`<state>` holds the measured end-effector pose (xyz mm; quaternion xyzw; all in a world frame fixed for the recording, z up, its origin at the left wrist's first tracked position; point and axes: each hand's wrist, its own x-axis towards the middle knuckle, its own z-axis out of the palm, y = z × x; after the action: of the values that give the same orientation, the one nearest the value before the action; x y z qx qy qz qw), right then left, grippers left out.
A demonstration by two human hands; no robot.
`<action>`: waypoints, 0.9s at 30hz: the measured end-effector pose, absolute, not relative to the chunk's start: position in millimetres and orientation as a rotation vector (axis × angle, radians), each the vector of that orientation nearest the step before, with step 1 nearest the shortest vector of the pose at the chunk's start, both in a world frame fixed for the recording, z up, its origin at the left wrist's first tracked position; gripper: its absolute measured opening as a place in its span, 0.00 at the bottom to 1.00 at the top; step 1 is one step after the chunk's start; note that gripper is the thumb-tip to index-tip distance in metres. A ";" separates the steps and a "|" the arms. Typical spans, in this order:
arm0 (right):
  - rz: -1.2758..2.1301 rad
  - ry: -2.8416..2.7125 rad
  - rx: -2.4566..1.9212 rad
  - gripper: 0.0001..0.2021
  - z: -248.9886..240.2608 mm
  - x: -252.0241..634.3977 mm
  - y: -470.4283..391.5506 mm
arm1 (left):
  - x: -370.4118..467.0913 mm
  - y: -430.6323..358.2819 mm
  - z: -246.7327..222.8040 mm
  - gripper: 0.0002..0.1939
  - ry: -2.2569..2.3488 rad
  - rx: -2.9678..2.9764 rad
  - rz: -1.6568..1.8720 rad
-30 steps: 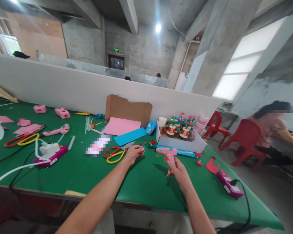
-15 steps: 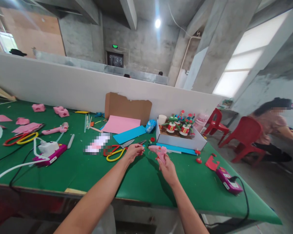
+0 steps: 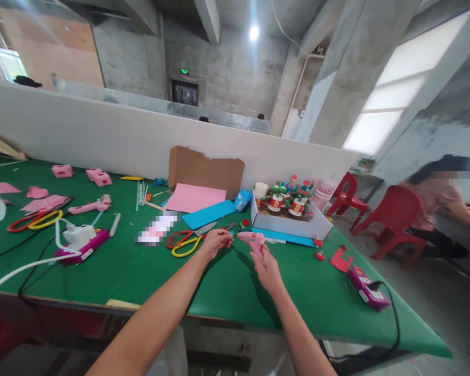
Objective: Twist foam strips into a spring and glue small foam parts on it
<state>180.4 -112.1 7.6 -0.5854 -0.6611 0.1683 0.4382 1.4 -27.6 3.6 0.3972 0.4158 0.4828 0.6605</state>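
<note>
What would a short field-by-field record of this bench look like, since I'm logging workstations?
Right hand: holds a pink glue gun, nozzle toward the left hand
Left hand: fingertips together; any held piece too small to make out
Beside left hand: red-and-yellow-handled scissors
White box: holds colourful figures
Surface: green table
Far right: seated person, red chair

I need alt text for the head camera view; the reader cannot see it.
A person's right hand holds a pink glue gun over a green table, aiming it toward the pinched left hand. Scissors with red and yellow handles lie beside the left hand; farther back, a white box holds craft figures.
</note>
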 end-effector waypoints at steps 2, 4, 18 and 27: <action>0.430 -1.640 -1.465 0.21 8.1 180.1 -112.2 | 1.4 -27.8 4.1 0.14 0.940 0.899 1.090; 0.429 -1.639 -1.470 0.21 8.4 179.8 -112.2 | 1.4 -27.7 4.0 0.15 0.938 0.900 1.089; 0.491 -1.605 -1.478 0.20 15.1 180.7 -114.4 | -0.3 -25.6 2.2 0.15 0.927 0.867 1.089; 0.453 -1.603 -1.472 0.18 15.7 176.4 -114.5 | -0.1 -25.8 1.4 0.14 0.924 0.888 1.083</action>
<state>176.4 -114.5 15.7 -0.5936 -0.6464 0.1826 0.4433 -0.1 -25.8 1.4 0.3938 0.4098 0.4803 0.6680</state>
